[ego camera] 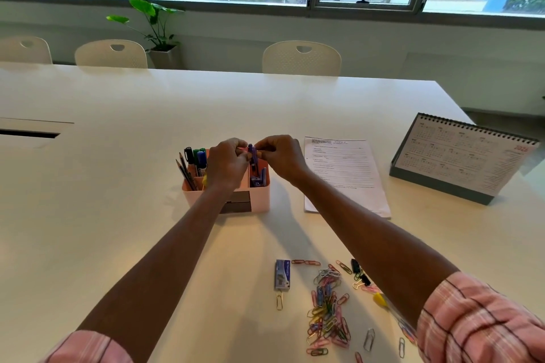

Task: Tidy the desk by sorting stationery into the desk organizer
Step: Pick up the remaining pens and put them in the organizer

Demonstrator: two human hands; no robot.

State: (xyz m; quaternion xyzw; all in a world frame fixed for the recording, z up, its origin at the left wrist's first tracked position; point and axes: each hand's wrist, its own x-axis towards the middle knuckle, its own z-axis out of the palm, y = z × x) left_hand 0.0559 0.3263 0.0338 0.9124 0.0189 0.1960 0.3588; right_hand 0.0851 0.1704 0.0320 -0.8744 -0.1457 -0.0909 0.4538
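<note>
**Head view: slim purple tool poised upright over the organizer's right-hand slot**

Both hands meet above the pink desk organizer (261,200), which stands mid-table. The left hand (227,163) and the right hand (281,156) each have their fingertips curled in and pinch the top of a slim purple tool (251,153) from opposite sides.

The tool's long axis runs nearly vertical. Its lower end points down into the organizer's right compartment, directly below the fingers, so the coming move looks like a straight drop or push downward. The hands are equally close to it; neither has the clear lead.

A second purple item (260,179) already sits in that compartment, touching or just beside the tool's lower end; I cannot tell which. Markers (200,160) and pencils (185,170) stand in the left compartment.

What the purple tool is stays unclear, whether pen, cutter or something else, because the fingers cover its top. The left hand and forearm hide the organizer's middle section.

Still unsorted near the person are a pile of paper clips (327,312), a box of staples (282,274) and binder clips (358,271). The right forearm cuts off part of that heap.
</note>
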